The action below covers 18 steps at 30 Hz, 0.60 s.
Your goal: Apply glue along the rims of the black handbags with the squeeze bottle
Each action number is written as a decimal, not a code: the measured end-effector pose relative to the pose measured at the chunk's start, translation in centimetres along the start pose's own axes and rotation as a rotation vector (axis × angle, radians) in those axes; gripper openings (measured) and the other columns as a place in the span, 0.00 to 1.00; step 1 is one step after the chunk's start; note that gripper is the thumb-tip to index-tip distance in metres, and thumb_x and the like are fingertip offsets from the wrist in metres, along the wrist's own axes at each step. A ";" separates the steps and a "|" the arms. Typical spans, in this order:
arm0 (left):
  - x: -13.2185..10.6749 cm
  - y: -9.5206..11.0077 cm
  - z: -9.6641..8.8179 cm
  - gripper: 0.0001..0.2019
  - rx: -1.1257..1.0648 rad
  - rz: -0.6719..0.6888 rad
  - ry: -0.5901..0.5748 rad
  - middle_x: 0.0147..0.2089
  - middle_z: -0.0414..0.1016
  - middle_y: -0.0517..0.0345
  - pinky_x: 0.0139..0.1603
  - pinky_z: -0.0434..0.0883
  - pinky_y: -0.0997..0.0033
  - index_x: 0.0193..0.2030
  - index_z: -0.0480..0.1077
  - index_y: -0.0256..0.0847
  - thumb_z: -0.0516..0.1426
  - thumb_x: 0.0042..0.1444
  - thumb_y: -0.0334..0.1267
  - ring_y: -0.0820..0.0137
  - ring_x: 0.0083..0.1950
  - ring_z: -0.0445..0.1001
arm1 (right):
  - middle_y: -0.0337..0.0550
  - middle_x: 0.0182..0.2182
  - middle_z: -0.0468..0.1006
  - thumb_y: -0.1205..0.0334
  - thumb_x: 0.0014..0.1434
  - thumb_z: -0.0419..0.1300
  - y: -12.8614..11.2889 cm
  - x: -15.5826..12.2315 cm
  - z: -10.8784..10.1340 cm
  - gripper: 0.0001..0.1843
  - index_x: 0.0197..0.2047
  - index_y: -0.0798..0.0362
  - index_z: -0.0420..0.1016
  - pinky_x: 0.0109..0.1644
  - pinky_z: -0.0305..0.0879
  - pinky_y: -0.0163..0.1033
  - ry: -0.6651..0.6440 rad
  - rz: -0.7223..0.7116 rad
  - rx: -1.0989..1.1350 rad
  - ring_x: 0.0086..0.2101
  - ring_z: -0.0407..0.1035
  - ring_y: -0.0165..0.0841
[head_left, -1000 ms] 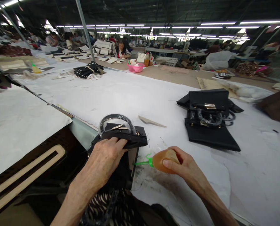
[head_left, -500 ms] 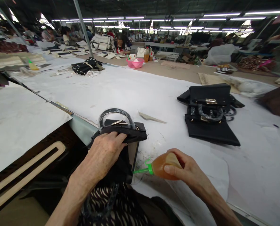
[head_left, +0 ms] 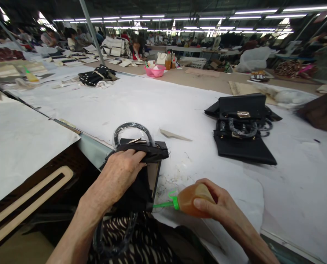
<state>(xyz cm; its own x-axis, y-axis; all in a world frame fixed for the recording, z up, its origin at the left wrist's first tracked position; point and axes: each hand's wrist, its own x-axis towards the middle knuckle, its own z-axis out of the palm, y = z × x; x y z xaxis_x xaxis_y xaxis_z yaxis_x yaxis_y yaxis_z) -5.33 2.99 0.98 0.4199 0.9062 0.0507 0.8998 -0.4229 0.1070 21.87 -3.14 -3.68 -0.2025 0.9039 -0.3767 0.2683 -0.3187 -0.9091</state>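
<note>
A black handbag (head_left: pixel 137 194) lies at the table edge against my body, with one plastic-wrapped loop handle standing at its far end and another hanging near my lap. My left hand (head_left: pixel 125 167) grips the black fabric at the bag's far part, fingers curled over it and partly hidden. In my right hand (head_left: pixel 214 201) is a squeeze bottle (head_left: pixel 189 200) of amber liquid, held on its side. Its thin green nozzle points left, and the tip is at the bag's near right edge; whether it touches cannot be told.
More black handbags (head_left: pixel 243 128) are stacked on the white table at the right. A pale pointed strip (head_left: pixel 176 135) lies beyond my bag. Farther back are a dotted black bundle (head_left: pixel 97 75), a pink bowl (head_left: pixel 155 71) and a metal pole (head_left: pixel 92 31). Several people work in the background.
My right hand and the bottle sit slightly lower in the view, the nozzle nearly level and still at the bag's edge. The whole scene has shifted a little left. Both grips stay the same.
</note>
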 end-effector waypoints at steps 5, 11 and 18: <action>0.1 -0.1 0.1 0.03 -0.002 0.001 0.013 0.30 0.68 0.58 0.32 0.61 0.70 0.39 0.68 0.39 0.55 0.58 0.32 0.67 0.31 0.69 | 0.36 0.23 0.66 0.43 0.47 0.62 1.3 -0.3 0.1 0.23 0.37 0.54 0.69 0.21 0.46 0.32 0.066 0.132 0.065 0.22 0.56 0.28; 0.2 -0.2 0.2 0.03 0.020 0.023 0.027 0.29 0.67 0.59 0.30 0.59 0.70 0.38 0.68 0.39 0.54 0.58 0.33 0.68 0.29 0.68 | 0.37 0.22 0.65 0.42 0.49 0.61 2.2 -0.4 0.1 0.24 0.38 0.54 0.67 0.19 0.45 0.31 0.092 0.156 0.103 0.21 0.57 0.28; 0.2 -0.1 0.0 0.03 0.009 0.025 0.034 0.29 0.67 0.59 0.31 0.60 0.69 0.38 0.68 0.39 0.54 0.59 0.33 0.67 0.30 0.68 | 0.37 0.22 0.65 0.41 0.49 0.60 1.8 -0.3 0.4 0.25 0.38 0.55 0.67 0.19 0.45 0.31 0.117 0.172 0.094 0.20 0.58 0.29</action>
<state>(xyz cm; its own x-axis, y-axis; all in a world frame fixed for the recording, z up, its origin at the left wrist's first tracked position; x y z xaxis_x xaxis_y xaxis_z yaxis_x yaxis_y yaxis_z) -5.32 3.19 0.95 0.4386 0.8945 0.0866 0.8900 -0.4457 0.0959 22.00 -4.14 -5.26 -0.0490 0.8591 -0.5095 0.1998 -0.4914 -0.8477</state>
